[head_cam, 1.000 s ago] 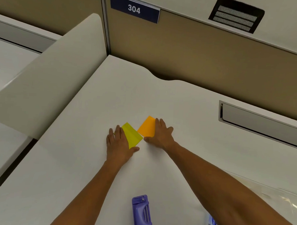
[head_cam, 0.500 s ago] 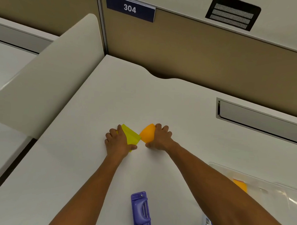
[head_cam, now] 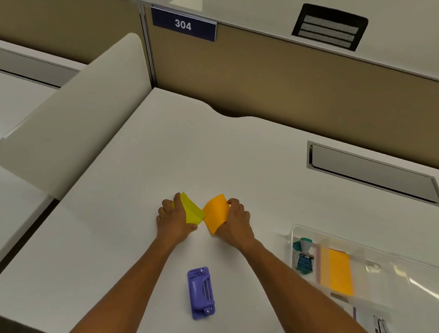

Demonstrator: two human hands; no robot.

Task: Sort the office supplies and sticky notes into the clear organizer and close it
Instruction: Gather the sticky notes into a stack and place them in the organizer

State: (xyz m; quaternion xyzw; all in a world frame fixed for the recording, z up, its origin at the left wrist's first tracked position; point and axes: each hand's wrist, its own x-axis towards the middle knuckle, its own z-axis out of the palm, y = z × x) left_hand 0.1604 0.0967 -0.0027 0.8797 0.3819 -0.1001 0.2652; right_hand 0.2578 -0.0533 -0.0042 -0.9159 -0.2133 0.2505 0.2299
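My left hand (head_cam: 172, 221) grips a yellow sticky note (head_cam: 192, 210), its edge lifted off the white desk. Beside it my right hand (head_cam: 236, 223) pinches an orange sticky note (head_cam: 216, 211), which curls upward. The two notes almost touch in the middle of the desk. A clear organizer (head_cam: 296, 231) lies at the right, holding a teal stamp (head_cam: 304, 255) and an orange pad (head_cam: 339, 272). A purple hole punch (head_cam: 201, 292) lies between my forearms, nearer to me.
A white divider panel (head_cam: 72, 124) slopes along the desk's left side. A tan partition wall (head_cam: 292, 94) with a "304" sign (head_cam: 183, 24) closes the back. A grey cable slot (head_cam: 371, 173) is set in the desk at the back right. Metal clips (head_cam: 382, 332) show at the bottom right.
Both hands went from lying flat on the notes to gripping them; the notes now peel and curl up off the desk. The view shifted, bringing the organizer into sight.
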